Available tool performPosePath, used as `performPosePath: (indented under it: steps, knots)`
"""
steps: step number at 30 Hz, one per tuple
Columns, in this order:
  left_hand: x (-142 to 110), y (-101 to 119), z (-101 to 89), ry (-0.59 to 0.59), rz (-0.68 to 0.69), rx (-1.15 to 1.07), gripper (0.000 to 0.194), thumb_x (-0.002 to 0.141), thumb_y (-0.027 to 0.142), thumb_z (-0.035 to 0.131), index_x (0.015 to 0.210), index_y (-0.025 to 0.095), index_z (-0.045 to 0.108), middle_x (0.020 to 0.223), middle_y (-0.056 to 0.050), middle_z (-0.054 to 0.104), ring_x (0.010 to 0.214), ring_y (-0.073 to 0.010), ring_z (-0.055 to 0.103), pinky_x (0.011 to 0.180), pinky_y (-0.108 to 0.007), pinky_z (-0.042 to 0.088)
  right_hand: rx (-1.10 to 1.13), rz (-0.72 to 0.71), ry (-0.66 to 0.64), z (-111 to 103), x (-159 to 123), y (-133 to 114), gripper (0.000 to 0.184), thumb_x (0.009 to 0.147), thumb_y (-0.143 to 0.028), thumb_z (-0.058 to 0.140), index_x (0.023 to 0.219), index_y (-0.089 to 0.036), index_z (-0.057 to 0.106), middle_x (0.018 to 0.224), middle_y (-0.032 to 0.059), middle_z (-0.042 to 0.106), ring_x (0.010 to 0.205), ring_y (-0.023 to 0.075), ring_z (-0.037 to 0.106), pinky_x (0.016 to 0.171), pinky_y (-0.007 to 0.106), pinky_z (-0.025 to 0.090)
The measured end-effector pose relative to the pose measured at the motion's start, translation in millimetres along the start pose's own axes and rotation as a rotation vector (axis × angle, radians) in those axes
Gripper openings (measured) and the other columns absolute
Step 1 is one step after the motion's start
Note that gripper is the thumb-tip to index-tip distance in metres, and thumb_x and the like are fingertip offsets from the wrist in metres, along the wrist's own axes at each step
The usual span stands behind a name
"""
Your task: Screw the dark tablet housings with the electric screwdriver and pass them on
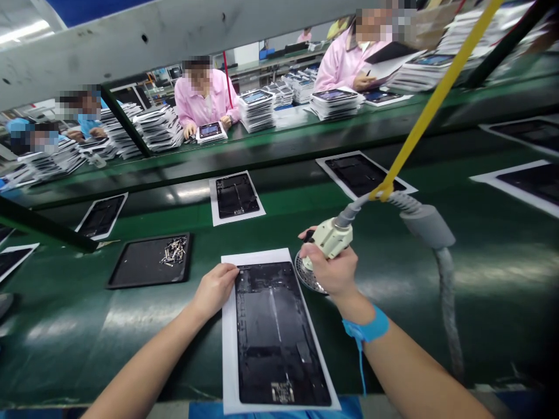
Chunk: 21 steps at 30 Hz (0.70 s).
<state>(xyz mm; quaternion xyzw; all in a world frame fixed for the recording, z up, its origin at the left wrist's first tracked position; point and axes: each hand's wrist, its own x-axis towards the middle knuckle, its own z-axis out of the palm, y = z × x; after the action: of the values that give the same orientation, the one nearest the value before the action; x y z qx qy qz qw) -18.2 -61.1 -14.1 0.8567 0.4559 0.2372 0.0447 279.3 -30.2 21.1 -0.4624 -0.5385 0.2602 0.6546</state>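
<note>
My left hand (215, 289) lies flat on the left edge of a white paper sheet (229, 343), and its fingertips touch a black tablet back panel (275, 331) lying on that sheet. My right hand (329, 265) grips a cream handheld air tool (332, 235) with a round perforated metal pad (309, 274). The pad is tilted and sits just right of the panel's upper corner. A blue wrist strap (365, 326) circles my right wrist.
A grey hose (445, 297) runs from the tool, hung on a yellow strap (437, 99). Left of me, a black tray (126, 267) holds metal screws. More panels lie on the green conveyor belt (74, 326). Co-workers in pink smocks sit behind stacked tablets at the far bench.
</note>
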Motion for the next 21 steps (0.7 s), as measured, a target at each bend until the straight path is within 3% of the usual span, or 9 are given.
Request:
performPosePath:
  steps: [4, 8, 10, 16, 21]
  knots:
    - [1, 12, -6.1, -0.068, 0.006, 0.09, 0.026, 0.102, 0.021, 0.049, 0.114, 0.021, 0.072, 0.114, -0.012, 0.071, 0.104, -0.0252, 0.069, 0.088, -0.037, 0.06, -0.018, -0.007, -0.011, -1, -1, 1, 0.023, 0.085, -0.041, 0.074, 0.094, -0.02, 0.07, 0.085, 0.0067, 0.076, 0.065, 0.0198, 0.071, 0.067, 0.036, 0.062]
    - [-6, 31, -6.7, -0.113, -0.031, 0.192, 0.035, 0.101, 0.034, 0.055, 0.13, 0.017, 0.064, 0.131, -0.019, 0.065, 0.121, -0.0351, 0.061, 0.092, -0.047, 0.056, 0.023, 0.018, -0.013, 0, -1, 1, 0.026, 0.084, -0.041, 0.075, 0.098, -0.02, 0.069, 0.084, 0.0056, 0.076, 0.059, 0.0184, 0.068, 0.062, 0.035, 0.061]
    - [-7, 35, -4.8, -0.111, -0.055, 0.222, 0.038, 0.1, 0.038, 0.056, 0.132, 0.017, 0.063, 0.131, -0.019, 0.065, 0.12, -0.0352, 0.06, 0.092, -0.047, 0.054, 0.037, 0.018, -0.013, 0, 0, 1, 0.026, 0.084, -0.041, 0.075, 0.098, -0.02, 0.068, 0.083, 0.0052, 0.076, 0.057, 0.0176, 0.067, 0.06, 0.034, 0.06]
    - [9, 4, -0.3, -0.006, -0.12, 0.018, 0.029, 0.105, 0.033, 0.047, 0.114, 0.019, 0.071, 0.102, -0.012, 0.07, 0.095, -0.0253, 0.064, 0.085, -0.039, 0.054, 0.043, 0.004, 0.021, 0, 0, 1, 0.023, 0.085, -0.038, 0.075, 0.098, -0.02, 0.068, 0.082, 0.004, 0.075, 0.055, 0.0156, 0.066, 0.057, 0.031, 0.059]
    - [18, -9, 2.8, -0.019, -0.158, -0.1, 0.023, 0.1, 0.032, 0.055, 0.108, 0.021, 0.073, 0.1, -0.009, 0.067, 0.092, -0.023, 0.063, 0.082, -0.038, 0.053, 0.039, -0.015, 0.015, -1, -1, 5, 0.021, 0.087, -0.035, 0.075, 0.1, -0.02, 0.067, 0.087, 0.0034, 0.075, 0.056, 0.0143, 0.067, 0.059, 0.03, 0.059]
